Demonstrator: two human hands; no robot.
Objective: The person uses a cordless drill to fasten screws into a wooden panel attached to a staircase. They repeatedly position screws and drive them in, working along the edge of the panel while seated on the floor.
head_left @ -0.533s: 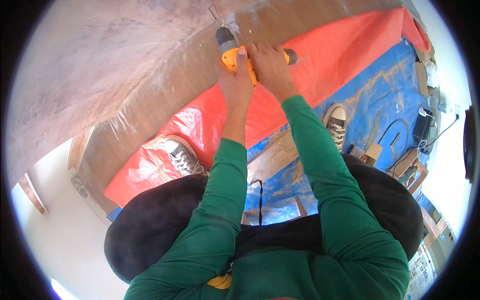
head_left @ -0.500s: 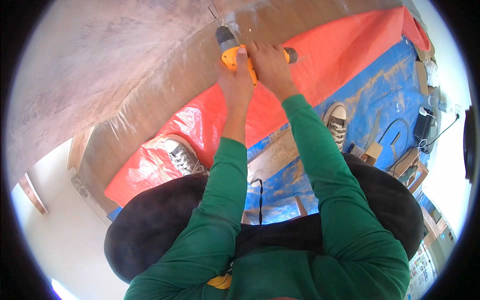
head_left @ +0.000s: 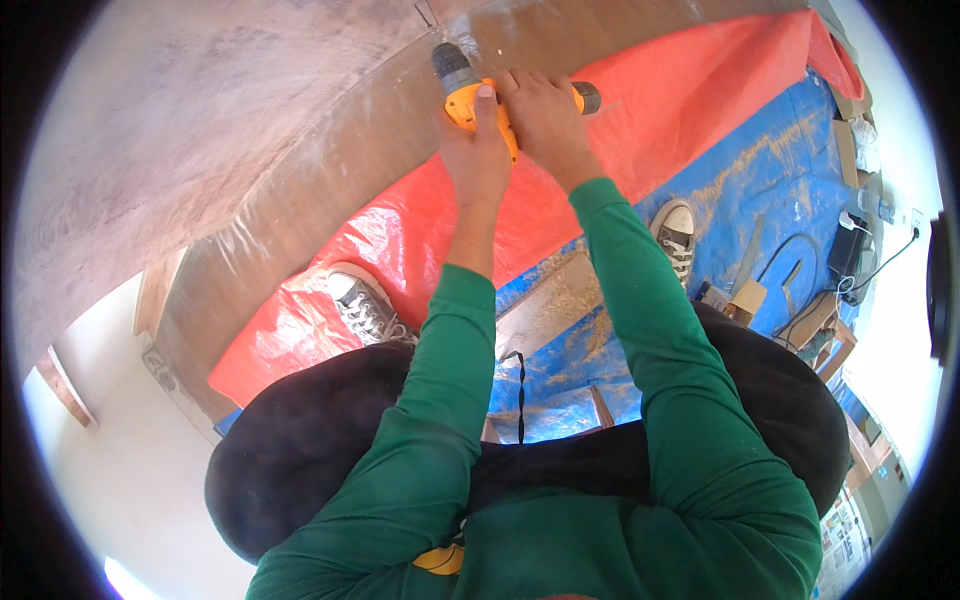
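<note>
Head view — power drill [head_left: 461, 107], body partly hidden
Left hand [head_left: 475, 160] and right hand [head_left: 545, 122] clamped on it — unclear what the chuck [head_left: 451, 62] holds.

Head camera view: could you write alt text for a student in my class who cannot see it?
A person in green sleeves holds a yellow-and-black power drill in the left grip and right grip, its chuck pointing toward a brown board. Below, the left sneaker rests on red sheeting, the right sneaker on blue sheeting.
</note>
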